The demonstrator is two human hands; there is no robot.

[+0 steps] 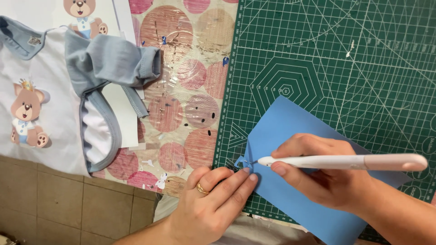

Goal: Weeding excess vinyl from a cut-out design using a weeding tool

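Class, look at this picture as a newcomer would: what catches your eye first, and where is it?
At lower centre, the right hand holds a white pen tool to the corner of a blue sheet on the green cutting mat, while the left hand pins that corner. At far left lies a small white shirt with teddy bear prints.

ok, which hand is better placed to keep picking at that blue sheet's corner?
Right hand: it holds the white pen-shaped tool, tip at the corner of the blue vinyl sheet. Left hand presses fingertips on that corner, steadying it on the green cutting mat.
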